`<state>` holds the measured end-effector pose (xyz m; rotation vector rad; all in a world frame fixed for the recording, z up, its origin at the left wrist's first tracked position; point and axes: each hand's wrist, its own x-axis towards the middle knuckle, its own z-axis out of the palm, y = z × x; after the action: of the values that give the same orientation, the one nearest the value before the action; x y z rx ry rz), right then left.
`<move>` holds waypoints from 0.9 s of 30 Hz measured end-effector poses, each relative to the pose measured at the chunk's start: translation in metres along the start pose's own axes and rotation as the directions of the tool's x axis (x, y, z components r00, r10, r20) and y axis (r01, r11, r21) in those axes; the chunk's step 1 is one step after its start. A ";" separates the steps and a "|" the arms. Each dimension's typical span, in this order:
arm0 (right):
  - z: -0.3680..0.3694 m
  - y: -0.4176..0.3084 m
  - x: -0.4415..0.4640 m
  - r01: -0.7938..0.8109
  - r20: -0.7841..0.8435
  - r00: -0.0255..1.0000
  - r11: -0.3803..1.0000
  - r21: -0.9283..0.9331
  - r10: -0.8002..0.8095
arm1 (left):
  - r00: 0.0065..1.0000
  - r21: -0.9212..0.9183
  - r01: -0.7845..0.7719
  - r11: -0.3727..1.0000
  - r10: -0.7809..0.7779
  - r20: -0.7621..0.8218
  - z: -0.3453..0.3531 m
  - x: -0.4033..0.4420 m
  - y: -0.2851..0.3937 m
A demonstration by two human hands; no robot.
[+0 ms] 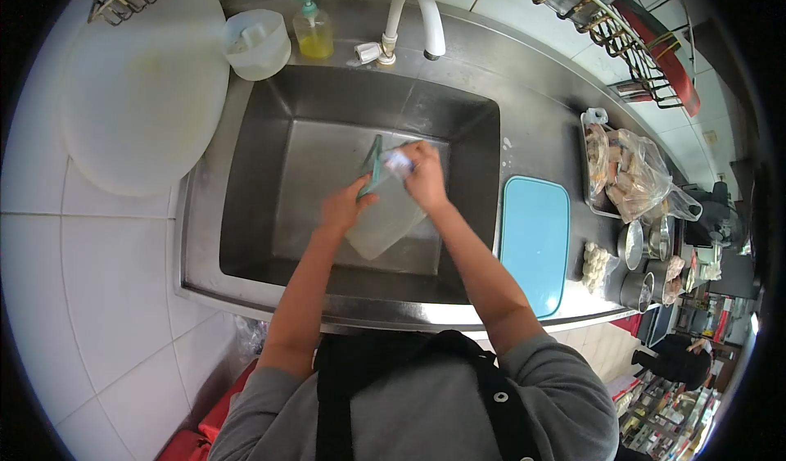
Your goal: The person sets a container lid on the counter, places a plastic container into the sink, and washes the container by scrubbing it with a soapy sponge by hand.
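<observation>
So the main thing here is a see-through container [388, 225] with a teal edge, held tilted over the sink [266, 162], its far end slanting down toward the person's side. I can't tell whether it touches the sink bottom. The left hand [342, 210] has it pinched near the teal edge, thumb and fingers closed on it. The right hand [425, 176] is bunched around a small whitish wad [398, 163] right up against the container (it's all pretty blurry there, so don't ask me if that's a sponge or a cloth).

Behind the sink there's a white faucet [434, 27] on the steel desk [532, 125], plus a pump bottle [313, 37] of yellow liquid just beside a white tub [272, 51]. A big white round board [143, 92] stands against the tiles on the left. To the right of the sink lies a light blue rectangular lid [535, 244], flat on the desk. Past that sit a small bag of pale lumps [595, 266], some metal bowls [630, 244] and a tray [586, 170] loaded with bagged food [630, 170]. Another person [679, 359] in dark clothes is way off in the background.
</observation>
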<state>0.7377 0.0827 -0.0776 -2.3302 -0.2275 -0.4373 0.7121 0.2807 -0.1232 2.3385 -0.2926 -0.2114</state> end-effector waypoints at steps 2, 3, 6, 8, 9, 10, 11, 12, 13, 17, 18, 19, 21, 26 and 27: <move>0.020 -0.011 -0.024 -0.024 0.049 0.998 0.997 -0.067 0.027 | 0.998 0.071 -0.056 0.996 0.057 -0.014 0.005 0.008 0.002; 0.023 -0.018 -0.034 -0.060 0.039 0.997 0.994 -0.093 0.063 | 0.996 0.107 -0.084 0.991 0.086 -0.019 0.007 0.010 0.004; 0.019 -0.027 -0.041 -0.121 0.064 0.989 0.981 -0.153 0.132 | 0.982 0.294 -0.160 0.942 0.182 -0.048 0.004 0.008 0.016; -0.003 -0.011 -0.032 -0.121 0.156 0.977 0.978 -0.169 0.148 | 0.979 0.304 -0.161 0.939 0.190 -0.069 0.008 0.006 0.018; -0.013 0.001 -0.022 -0.114 0.080 0.988 0.977 -0.181 0.130 | 0.977 0.308 -0.163 0.937 0.198 -0.085 0.011 0.008 0.020; -0.020 0.007 -0.009 -0.076 0.058 0.995 0.984 -0.161 0.086 | 0.971 0.295 -0.202 0.934 0.231 -0.067 0.009 0.007 0.022; -0.027 0.012 0.004 -0.037 0.033 0.999 0.989 -0.143 0.042 | 0.963 0.282 -0.243 0.928 0.266 -0.048 0.006 0.006 0.024; -0.033 0.018 0.014 0.002 0.006 1.000 0.992 -0.127 -0.001 | 0.952 0.267 -0.285 0.920 0.303 -0.030 0.004 0.006 0.025; -0.033 0.035 0.013 0.011 0.139 0.990 0.995 -0.104 0.003 | 0.960 0.257 -0.268 0.929 0.280 -0.011 0.006 0.005 0.025; -0.021 0.058 -0.007 -0.109 0.282 0.952 0.992 -0.056 0.121 | 0.979 0.274 -0.191 0.943 0.203 -0.016 0.003 0.000 0.017; -0.021 0.056 -0.011 -0.166 0.230 0.957 0.984 -0.061 0.176 | 0.981 0.283 -0.168 0.944 0.189 -0.048 0.002 0.001 0.018; -0.018 0.053 -0.016 -0.206 0.156 0.964 0.976 -0.075 0.215 | 0.991 0.280 -0.119 0.953 0.132 -0.028 0.002 0.001 0.018; -0.004 0.043 -0.026 -0.289 0.004 0.957 0.953 -0.096 0.291 | 1.000 0.276 -0.020 0.961 0.017 0.013 0.002 0.004 0.018; 0.027 -0.020 -0.039 -0.084 -0.020 0.996 0.982 -0.167 0.082 | 0.998 0.353 0.029 0.935 -0.007 -0.062 0.022 0.000 0.016; 0.035 -0.016 -0.038 -0.078 -0.006 0.997 0.978 -0.192 0.078 | 0.995 0.332 0.045 0.942 -0.011 -0.103 0.023 -0.003 0.017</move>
<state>0.7064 0.1173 -0.1050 -2.5188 -0.0970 -0.4354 0.7012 0.2545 -0.1275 2.6814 -0.2617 -0.0600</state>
